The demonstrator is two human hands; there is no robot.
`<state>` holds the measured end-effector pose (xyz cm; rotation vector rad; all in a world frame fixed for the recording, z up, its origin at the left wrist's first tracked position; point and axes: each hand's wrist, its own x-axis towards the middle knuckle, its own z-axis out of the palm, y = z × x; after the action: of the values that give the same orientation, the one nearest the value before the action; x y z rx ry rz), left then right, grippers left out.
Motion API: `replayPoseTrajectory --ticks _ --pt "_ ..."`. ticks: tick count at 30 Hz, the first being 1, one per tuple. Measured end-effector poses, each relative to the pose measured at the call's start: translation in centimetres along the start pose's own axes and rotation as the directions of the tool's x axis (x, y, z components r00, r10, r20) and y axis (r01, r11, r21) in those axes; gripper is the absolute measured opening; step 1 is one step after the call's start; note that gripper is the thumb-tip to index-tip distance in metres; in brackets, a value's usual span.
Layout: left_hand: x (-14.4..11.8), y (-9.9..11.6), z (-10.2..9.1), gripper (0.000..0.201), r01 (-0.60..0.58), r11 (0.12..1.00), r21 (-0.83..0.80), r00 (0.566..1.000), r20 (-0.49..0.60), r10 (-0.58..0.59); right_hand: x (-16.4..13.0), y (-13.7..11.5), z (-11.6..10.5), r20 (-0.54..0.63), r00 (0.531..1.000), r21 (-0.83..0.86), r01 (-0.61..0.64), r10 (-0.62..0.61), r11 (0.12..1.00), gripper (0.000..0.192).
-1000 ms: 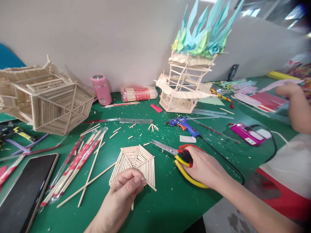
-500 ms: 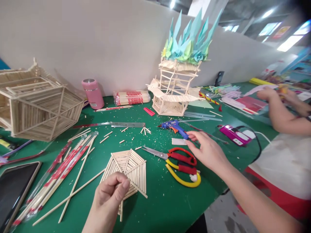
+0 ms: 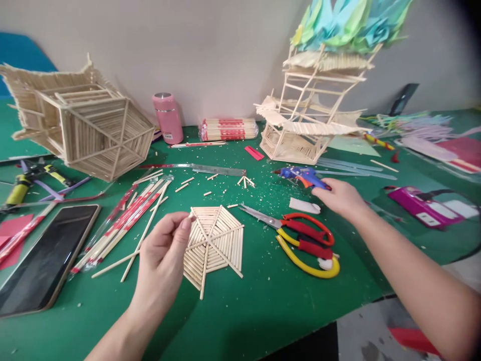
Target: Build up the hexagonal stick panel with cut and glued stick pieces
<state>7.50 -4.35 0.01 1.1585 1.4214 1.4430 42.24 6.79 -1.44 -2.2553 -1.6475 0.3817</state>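
My left hand (image 3: 165, 248) is closed in a pinch beside the left edge of a web-shaped panel of wooden sticks (image 3: 216, 245). Whatever sits between its fingertips is too small to make out. The panel lies flat on the green table, its sticks running in rings between spokes. My right hand (image 3: 340, 198) is closed around the handle end of a blue hot glue gun (image 3: 298, 175), which lies on the table with its nozzle to the left. Scissors (image 3: 308, 230) with red and yellow handles lie below that hand, near a small white block (image 3: 304, 205).
A stick model (image 3: 108, 135) lies on its side at the left. Another, topped with folded paper (image 3: 349, 25), stands at the back right. A phone (image 3: 48, 255), wrapped sticks (image 3: 124, 220), a pink flask (image 3: 168, 118) and a purple power strip (image 3: 424, 205) lie or stand around.
My left hand has moved from over the panel's middle to its left edge. My right hand has closed on the glue gun's handle. The view has turned.
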Motion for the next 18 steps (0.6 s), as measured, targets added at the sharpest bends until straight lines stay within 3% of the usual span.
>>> replayPoseTrajectory --ticks 3,8,11,14,18 --pt "0.3 0.4 -0.8 0.013 -0.059 0.993 0.098 0.994 0.097 0.05 -1.6 -0.3 -2.0 0.073 0.993 0.252 -0.107 0.091 0.962 0.023" --pt "0.1 -0.2 -2.3 0.012 -0.281 0.883 0.377 0.936 0.309 0.167 -5.5 -1.4 -3.8 0.123 0.992 0.59 -0.084 0.014 0.803 0.02" --pt "-0.2 -0.9 -2.6 0.012 -0.439 0.779 0.447 0.866 0.442 0.234 -7.7 -2.2 -3.6 0.115 0.992 0.678 -0.045 -0.046 0.734 0.023" --pt "-0.5 -1.7 -2.7 0.013 -0.508 0.735 0.449 0.819 0.517 0.25 -10.0 -3.2 -3.0 0.127 0.972 0.735 0.042 -0.199 0.677 0.029" --pt "-0.7 -2.5 -2.9 0.013 -0.558 0.705 0.438 0.786 0.552 0.279 -12.8 -4.6 -2.3 0.213 0.918 0.653 0.121 -0.335 0.747 0.021"
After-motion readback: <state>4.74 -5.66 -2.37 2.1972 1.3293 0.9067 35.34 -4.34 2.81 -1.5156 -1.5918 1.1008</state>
